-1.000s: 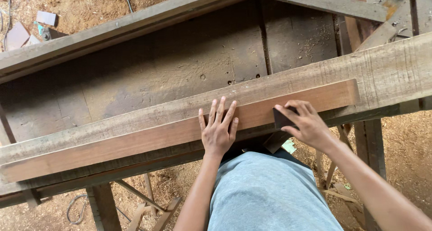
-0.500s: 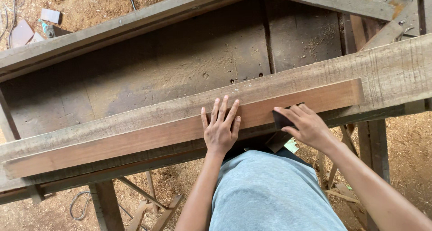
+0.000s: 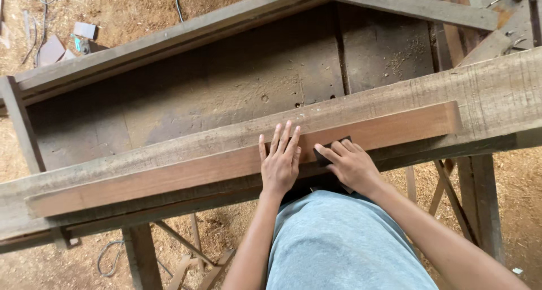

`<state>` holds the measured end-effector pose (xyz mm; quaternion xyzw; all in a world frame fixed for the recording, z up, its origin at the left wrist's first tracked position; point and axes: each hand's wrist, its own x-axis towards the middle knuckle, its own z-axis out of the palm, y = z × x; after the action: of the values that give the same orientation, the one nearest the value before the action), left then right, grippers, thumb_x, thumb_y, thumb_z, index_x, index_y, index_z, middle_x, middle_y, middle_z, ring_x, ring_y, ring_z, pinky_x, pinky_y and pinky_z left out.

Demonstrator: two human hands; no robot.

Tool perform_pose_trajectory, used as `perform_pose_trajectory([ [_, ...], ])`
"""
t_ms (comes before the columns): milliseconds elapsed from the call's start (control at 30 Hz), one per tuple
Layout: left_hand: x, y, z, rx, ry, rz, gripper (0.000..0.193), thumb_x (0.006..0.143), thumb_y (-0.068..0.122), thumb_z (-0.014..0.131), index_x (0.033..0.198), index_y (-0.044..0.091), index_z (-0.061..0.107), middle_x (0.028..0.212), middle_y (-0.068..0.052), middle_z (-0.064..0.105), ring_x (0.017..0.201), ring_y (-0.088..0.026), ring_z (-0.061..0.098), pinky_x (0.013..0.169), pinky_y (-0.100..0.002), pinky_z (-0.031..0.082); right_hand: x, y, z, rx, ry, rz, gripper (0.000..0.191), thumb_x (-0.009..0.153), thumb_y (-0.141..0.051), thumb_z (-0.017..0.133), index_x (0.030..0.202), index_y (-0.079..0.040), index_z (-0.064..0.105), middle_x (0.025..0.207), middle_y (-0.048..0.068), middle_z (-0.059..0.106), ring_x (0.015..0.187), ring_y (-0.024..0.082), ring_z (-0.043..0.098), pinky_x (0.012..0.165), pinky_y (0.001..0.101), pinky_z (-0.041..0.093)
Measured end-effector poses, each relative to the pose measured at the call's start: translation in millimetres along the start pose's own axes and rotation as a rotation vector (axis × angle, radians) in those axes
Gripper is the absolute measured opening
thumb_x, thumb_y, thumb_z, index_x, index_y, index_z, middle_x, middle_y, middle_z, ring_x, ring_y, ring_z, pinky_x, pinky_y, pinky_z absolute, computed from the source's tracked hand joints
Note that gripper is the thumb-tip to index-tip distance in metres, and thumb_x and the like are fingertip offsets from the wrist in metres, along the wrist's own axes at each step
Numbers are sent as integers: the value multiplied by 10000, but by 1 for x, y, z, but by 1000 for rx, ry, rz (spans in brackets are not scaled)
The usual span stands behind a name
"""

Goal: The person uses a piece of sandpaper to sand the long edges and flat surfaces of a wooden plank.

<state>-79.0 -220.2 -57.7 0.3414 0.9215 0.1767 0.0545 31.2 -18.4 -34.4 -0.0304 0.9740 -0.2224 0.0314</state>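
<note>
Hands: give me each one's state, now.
Left hand: open, flat on the reddish board.
Right hand: pressing a dark sanding pad against the board.

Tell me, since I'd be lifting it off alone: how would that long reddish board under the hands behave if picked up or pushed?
The reddish board looks like stiff solid wood, so it probably won't flop. It is long and narrow, so lifted at one end it would likely feel heavy and swing. Lying flat on the rough beam under the left hand, it should slide, not roll.

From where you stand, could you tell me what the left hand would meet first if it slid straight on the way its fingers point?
The left hand lies flat on the reddish plank, fingers pointing away from the body. Going straight on, it would probably first cross onto the rough grey beam behind it.
</note>
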Motion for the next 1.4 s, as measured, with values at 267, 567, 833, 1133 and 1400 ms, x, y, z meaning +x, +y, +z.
perform_pose_trajectory([
  [267,-15,-35,-22,15,45,1,489,1096,345,409,1563,204,447,1667,-13,358,1571,-195,252,1291,-505,69,11,-21,0,100,2,49,673,830,-202,747,1457,-213,502,1067,82,604,1001,290,579,915,433,502],
  [567,-23,-62,-48,-119,-42,109,485,1072,255,451,1549,173,469,1632,-26,421,1512,-198,370,1243,-438,218,29,-61,8,96,-33,109,645,814,-186,763,1417,-197,534,1024,103,610,963,310,567,905,463,481],
  [833,-21,-81,-41,-247,23,157,430,1060,175,488,1485,140,550,1559,-17,536,1429,-182,506,1194,-407,327,40,-86,32,100,-70,131,663,830,-179,782,1441,-228,532,990,64,605,919,251,558,899,402,493],
  [1133,-17,-85,-44,-317,37,194,434,1036,138,491,1461,80,560,1532,-71,559,1420,-220,516,1201,-428,323,51,-92,31,206,48,75,723,813,-190,788,1472,-199,491,1004,109,607,945,282,549,895,435,486],
  [1400,-18,-88,-44,-333,43,212,405,1047,135,507,1440,68,578,1513,-79,577,1416,-230,525,1196,-440,343,56,-89,21,206,-77,260,730,845,-240,776,1509,-203,474,960,84,618,961,256,548,952,416,479],
])
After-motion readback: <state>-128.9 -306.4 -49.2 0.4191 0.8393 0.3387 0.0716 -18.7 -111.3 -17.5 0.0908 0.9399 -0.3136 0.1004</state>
